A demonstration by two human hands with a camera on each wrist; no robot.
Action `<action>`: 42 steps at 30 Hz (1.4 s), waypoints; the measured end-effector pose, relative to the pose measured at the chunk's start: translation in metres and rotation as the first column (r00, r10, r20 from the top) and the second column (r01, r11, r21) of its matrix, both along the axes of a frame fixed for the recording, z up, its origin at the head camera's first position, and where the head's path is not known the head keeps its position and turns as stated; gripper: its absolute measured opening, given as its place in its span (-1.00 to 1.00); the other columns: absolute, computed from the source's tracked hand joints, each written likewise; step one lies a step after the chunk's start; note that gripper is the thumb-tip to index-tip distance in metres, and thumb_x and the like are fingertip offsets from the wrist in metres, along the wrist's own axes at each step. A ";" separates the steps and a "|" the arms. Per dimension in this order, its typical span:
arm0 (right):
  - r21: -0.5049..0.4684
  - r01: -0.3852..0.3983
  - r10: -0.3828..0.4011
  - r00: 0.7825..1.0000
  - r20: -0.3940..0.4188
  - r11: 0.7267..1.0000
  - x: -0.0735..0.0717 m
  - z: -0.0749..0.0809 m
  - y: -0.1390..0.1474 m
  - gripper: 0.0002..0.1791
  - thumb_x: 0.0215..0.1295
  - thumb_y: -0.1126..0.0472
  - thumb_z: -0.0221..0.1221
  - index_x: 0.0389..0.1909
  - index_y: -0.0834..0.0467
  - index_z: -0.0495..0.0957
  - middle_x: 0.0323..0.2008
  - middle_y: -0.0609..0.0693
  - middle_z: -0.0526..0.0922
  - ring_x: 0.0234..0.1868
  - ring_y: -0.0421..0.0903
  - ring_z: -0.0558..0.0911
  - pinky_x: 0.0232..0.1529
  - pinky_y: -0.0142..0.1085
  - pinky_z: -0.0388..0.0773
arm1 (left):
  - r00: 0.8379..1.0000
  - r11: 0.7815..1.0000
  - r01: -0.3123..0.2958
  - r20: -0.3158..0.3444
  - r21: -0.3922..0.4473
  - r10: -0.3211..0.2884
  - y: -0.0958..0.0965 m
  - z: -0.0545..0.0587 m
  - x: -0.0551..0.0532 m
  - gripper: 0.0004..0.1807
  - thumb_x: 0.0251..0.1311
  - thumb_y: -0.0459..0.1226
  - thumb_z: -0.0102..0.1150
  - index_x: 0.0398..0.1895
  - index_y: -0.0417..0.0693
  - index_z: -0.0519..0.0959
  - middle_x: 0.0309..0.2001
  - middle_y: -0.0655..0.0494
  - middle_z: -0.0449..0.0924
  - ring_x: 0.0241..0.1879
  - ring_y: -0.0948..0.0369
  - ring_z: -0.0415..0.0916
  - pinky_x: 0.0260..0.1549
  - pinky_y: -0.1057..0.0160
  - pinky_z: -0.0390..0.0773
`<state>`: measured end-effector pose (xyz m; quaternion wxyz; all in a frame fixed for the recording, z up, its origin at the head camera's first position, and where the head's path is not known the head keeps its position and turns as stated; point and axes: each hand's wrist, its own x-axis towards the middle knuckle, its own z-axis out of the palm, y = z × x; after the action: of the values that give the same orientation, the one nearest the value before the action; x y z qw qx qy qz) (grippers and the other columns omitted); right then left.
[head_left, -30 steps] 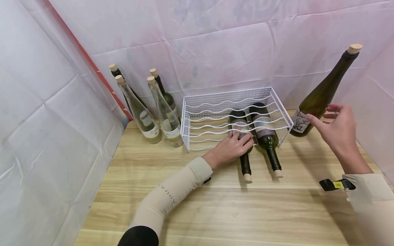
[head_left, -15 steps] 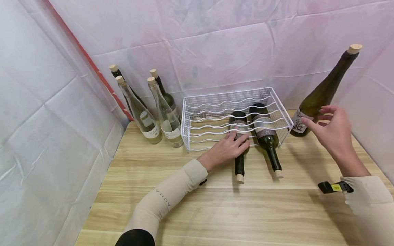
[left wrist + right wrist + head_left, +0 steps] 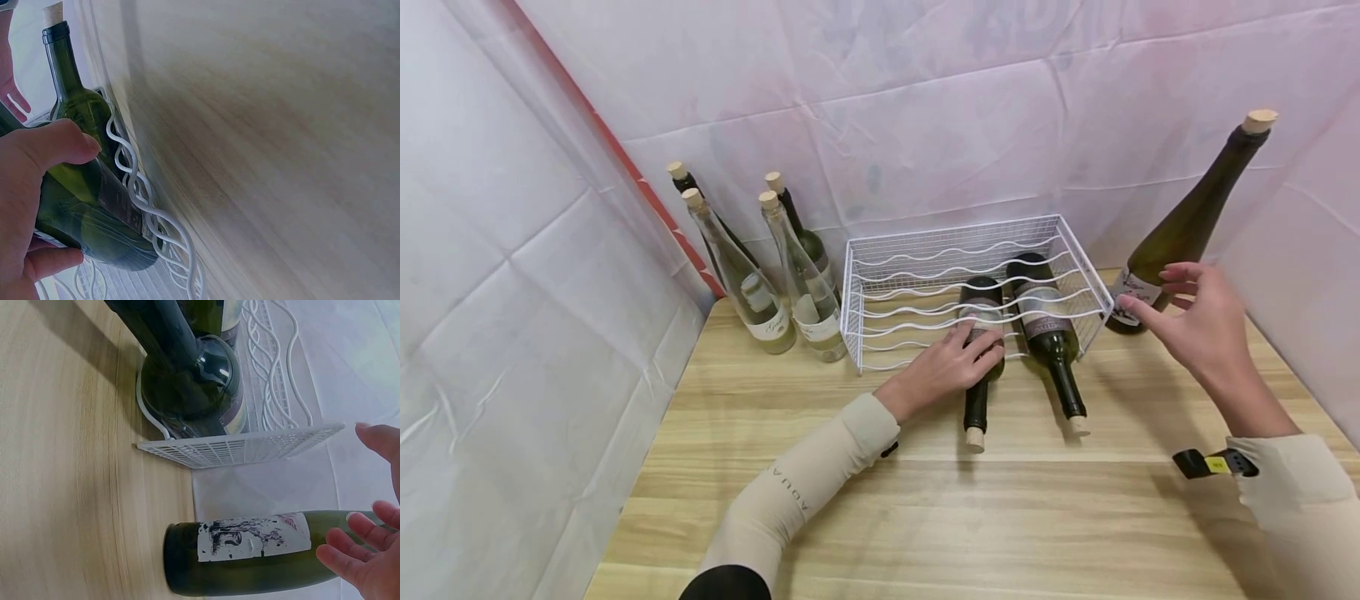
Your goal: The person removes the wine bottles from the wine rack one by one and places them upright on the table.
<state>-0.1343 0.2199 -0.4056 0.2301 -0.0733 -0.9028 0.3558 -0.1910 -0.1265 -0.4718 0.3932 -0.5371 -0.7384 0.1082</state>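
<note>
A white wire bottle rack (image 3: 925, 240) with wavy bars stands against the back cloth. Inside it lies a corked green wine bottle (image 3: 976, 404), its neck toward the person; my left hand (image 3: 942, 371) grips it. In the left wrist view, thumb and fingers wrap round the held wine bottle (image 3: 94, 212). Right beside it, a second wine bottle (image 3: 1063, 367) lies in the rack. My right hand (image 3: 1206, 333), fingers spread and slightly bent, is beside a tall upright green bottle (image 3: 1180, 225). The right wrist view shows that tall bottle (image 3: 256, 569) with its worn white label.
Several corked bottles stand left of the rack, among them a clear bottle (image 3: 812, 308) close to its side and another clear bottle (image 3: 752, 292). Cloth walls (image 3: 940, 125) close off the back and sides of the wooden table (image 3: 1000, 517).
The gripped bottle's neck has swung left, and the bottle has slid slightly toward the person, along with my left hand. My right hand has drifted a little left and down.
</note>
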 end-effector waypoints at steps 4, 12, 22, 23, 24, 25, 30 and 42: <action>0.033 -0.018 0.018 1.000 0.012 0.999 0.002 0.000 -0.003 -0.11 0.16 -0.05 0.51 0.37 0.33 0.37 0.18 0.28 0.50 0.07 0.05 0.57 -0.01 -0.84 0.27 | 1.000 1.000 0.024 0.011 0.015 -0.024 -0.001 -0.001 0.002 -0.56 0.61 -0.44 -0.30 0.21 -0.01 0.59 0.30 -0.03 0.61 0.18 -0.13 0.65 0.11 0.09 0.73; 0.067 -0.105 0.109 0.993 -0.055 0.992 0.003 0.002 -0.010 -0.14 0.06 0.11 0.58 0.31 0.39 0.44 0.16 0.37 0.53 0.12 0.17 0.53 0.06 -0.83 0.18 | 0.994 1.000 0.016 0.107 0.005 -0.017 -0.008 0.002 0.010 -0.57 0.60 -0.44 -0.26 0.31 -0.03 0.54 0.37 -0.03 0.55 0.33 -0.17 0.54 0.14 0.16 0.71; 0.125 -0.169 0.180 0.981 -0.078 0.978 0.003 0.005 -0.022 -0.08 -0.05 0.16 0.61 0.29 0.45 0.42 0.13 0.48 0.55 0.12 0.38 0.49 -0.02 -0.53 0.17 | 0.983 0.997 0.042 0.176 0.062 -0.053 -0.018 0.007 0.019 -0.60 0.56 -0.41 -0.11 0.33 -0.07 0.55 0.37 -0.03 0.56 0.37 -0.17 0.52 0.13 0.18 0.71; 0.130 -0.172 0.183 0.980 -0.081 0.977 0.003 0.005 -0.022 -0.08 -0.06 0.15 0.62 0.28 0.46 0.43 0.13 0.48 0.55 0.12 0.38 0.50 -0.02 -0.54 0.17 | 0.980 0.996 0.044 0.190 0.073 -0.058 -0.020 0.007 0.019 -0.60 0.55 -0.41 -0.09 0.33 -0.07 0.55 0.38 -0.03 0.55 0.37 -0.16 0.51 0.14 0.18 0.70; 0.136 -0.173 0.185 0.980 -0.080 0.976 0.003 0.005 -0.023 -0.08 -0.06 0.15 0.62 0.28 0.46 0.43 0.13 0.48 0.56 0.12 0.38 0.50 -0.02 -0.54 0.16 | 0.976 0.995 0.048 0.206 0.087 -0.065 -0.021 0.008 0.020 -0.60 0.54 -0.41 -0.07 0.34 -0.08 0.55 0.38 -0.04 0.55 0.38 -0.15 0.50 0.15 0.18 0.69; 0.140 -0.176 0.189 0.979 -0.082 0.974 0.003 0.005 -0.024 -0.08 -0.07 0.15 0.62 0.28 0.46 0.43 0.13 0.49 0.56 0.12 0.39 0.51 -0.01 -0.54 0.16 | 0.974 0.994 0.050 0.217 0.098 -0.071 -0.023 0.009 0.020 -0.60 0.54 -0.40 -0.05 0.34 -0.10 0.54 0.39 -0.05 0.55 0.39 -0.14 0.50 0.17 0.18 0.68; 0.137 -0.187 0.199 0.977 -0.081 0.973 0.004 0.006 -0.030 -0.08 -0.09 0.17 0.63 0.27 0.44 0.43 0.15 0.48 0.56 0.14 0.40 0.51 -0.01 -0.61 0.14 | 0.964 0.985 0.076 0.240 0.153 -0.111 -0.029 0.010 0.020 -0.61 0.49 -0.41 0.02 0.33 -0.14 0.54 0.37 -0.08 0.56 0.40 -0.12 0.50 0.31 0.14 0.58; 0.171 -0.215 0.239 0.961 -0.140 0.962 0.008 0.012 -0.044 -0.08 -0.13 0.23 0.63 0.30 0.38 0.46 0.15 0.45 0.56 0.08 0.32 0.52 -0.04 -0.61 0.15 | 0.898 0.953 0.116 0.381 0.279 -0.221 -0.037 0.012 0.020 -0.52 0.37 -0.28 0.26 0.31 -0.24 0.51 0.34 -0.14 0.57 0.40 -0.05 0.51 0.50 0.10 0.38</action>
<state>-0.1268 0.1760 -0.3941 0.2639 0.0776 -0.9088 0.3138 -0.1714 -0.1633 -0.4595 0.3029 -0.5564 -0.7619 -0.1346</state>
